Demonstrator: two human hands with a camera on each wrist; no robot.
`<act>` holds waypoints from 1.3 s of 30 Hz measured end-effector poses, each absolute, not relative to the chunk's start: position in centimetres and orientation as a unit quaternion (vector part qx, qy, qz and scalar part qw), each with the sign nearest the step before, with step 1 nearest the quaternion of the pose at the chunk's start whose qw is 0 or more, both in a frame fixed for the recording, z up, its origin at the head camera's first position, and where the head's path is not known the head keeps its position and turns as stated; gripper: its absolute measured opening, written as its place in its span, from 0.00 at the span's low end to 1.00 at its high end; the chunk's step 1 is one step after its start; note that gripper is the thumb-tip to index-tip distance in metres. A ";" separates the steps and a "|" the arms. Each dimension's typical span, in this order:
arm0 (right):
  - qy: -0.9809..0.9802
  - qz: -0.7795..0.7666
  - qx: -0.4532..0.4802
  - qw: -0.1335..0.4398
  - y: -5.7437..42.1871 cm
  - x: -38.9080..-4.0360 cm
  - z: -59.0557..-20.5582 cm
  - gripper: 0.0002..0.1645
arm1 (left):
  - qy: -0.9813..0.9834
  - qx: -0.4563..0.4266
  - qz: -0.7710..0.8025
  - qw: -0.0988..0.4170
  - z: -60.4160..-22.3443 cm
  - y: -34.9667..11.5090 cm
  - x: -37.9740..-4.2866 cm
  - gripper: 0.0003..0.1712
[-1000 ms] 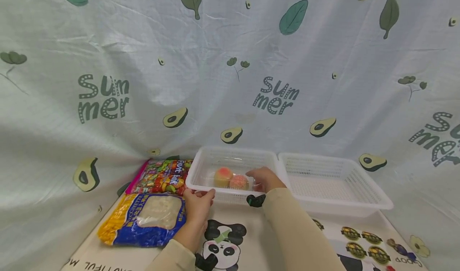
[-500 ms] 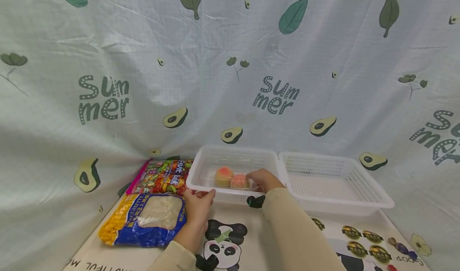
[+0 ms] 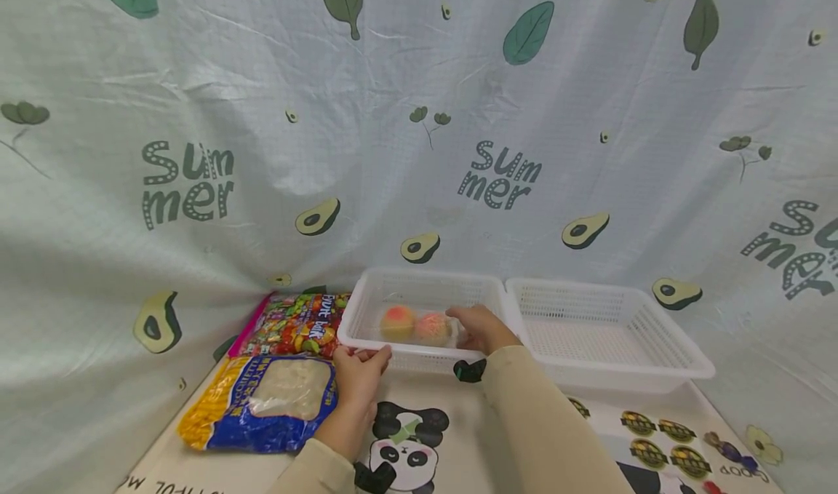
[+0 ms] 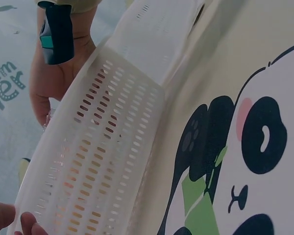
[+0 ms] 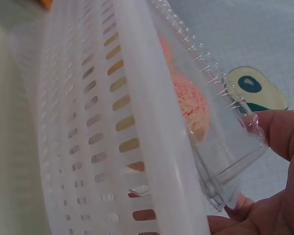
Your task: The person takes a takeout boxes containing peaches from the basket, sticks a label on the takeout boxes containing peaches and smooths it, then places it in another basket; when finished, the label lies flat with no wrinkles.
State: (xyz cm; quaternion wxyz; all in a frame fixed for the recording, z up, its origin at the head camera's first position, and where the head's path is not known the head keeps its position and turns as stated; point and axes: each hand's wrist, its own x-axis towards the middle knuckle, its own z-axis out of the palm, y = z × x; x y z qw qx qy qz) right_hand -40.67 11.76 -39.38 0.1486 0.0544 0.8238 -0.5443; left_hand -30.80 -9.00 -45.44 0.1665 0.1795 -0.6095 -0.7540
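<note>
Inside the left white basket is a clear plastic box with two round, peach-coloured cake-like items in it. One has a smooth pink top; the other is rough and crumbly. My right hand reaches over the basket's right side, thumb and fingers gripping the near end of the box, as the right wrist view shows. At the basket's front left corner my left hand pinches the rim between thumb and fingers. In the left wrist view, only left fingertips show at the rim.
A second white basket stands against the first on the right. To the left lie a colourful candy bag and a blue-and-yellow food bag. A printed curtain hangs close behind. The table carries a panda print.
The two round items have shifted slightly left inside the basket, the smooth one most. The right hand keeps hold of the box, and the left hand stays at the rim.
</note>
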 end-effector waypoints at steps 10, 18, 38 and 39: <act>0.836 -0.534 0.054 0.114 12.1 -40.7 -39.6 0.42 | -0.601 0.180 -0.763 0.156 -45.7 -9.0 -30.8 0.40; 0.846 -0.526 0.034 0.078 12.7 -40.0 -38.8 0.37 | -0.605 0.176 -0.759 0.165 -45.4 -9.0 -30.7 0.39; 0.820 -0.570 0.026 0.044 16.4 -36.5 -36.2 0.29 | -0.603 0.174 -0.760 0.169 -45.3 -9.5 -30.9 0.39; 0.815 -0.577 0.026 0.044 16.7 -36.2 -36.1 0.28 | -0.602 0.175 -0.761 0.168 -45.2 -9.5 -31.0 0.39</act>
